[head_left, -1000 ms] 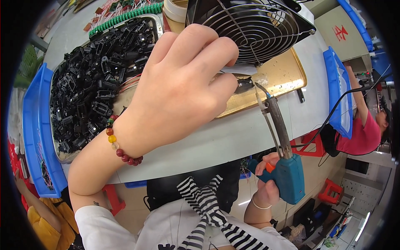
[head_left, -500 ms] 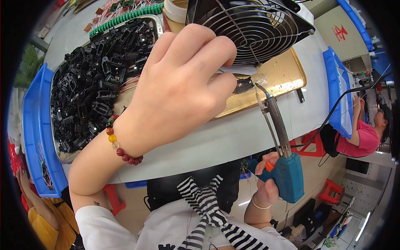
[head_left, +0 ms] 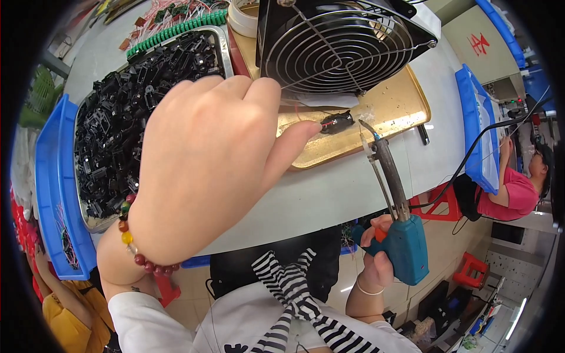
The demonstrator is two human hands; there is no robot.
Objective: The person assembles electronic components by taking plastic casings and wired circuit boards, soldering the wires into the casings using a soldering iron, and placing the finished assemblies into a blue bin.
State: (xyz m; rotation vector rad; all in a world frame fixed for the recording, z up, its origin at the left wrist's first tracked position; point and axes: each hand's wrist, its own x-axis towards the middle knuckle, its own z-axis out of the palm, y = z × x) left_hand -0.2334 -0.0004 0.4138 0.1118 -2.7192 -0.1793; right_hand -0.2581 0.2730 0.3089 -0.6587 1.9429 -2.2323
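My right hand [head_left: 378, 259] is wrapped round the handle of a teal soldering gun [head_left: 412, 250] with an orange trigger. Its bent tip and thin metal feed tube point up over the near edge of a gold tray [head_left: 406, 97]. On that tray lies a small black plastic part [head_left: 337, 122], with a bit of red wire at its left end. My left hand [head_left: 206, 159], back up and wearing a bead bracelet, hovers left of the part. Its thumb is stretched out beside the part; the other fingertips are hidden under the hand.
A metal tray heaped with black plastic parts [head_left: 112, 141] stands at left, beside a blue bin [head_left: 56, 194]. A black fan with a wire guard [head_left: 347, 56] stands on the gold tray. Green coiled strip [head_left: 176, 40] lies behind. A co-worker in pink [head_left: 515, 197] sits at right.
My left hand has moved left and nearer to me, its thumb spreading away from the curled fingers. More of the black part shows. The soldering gun has barely moved.
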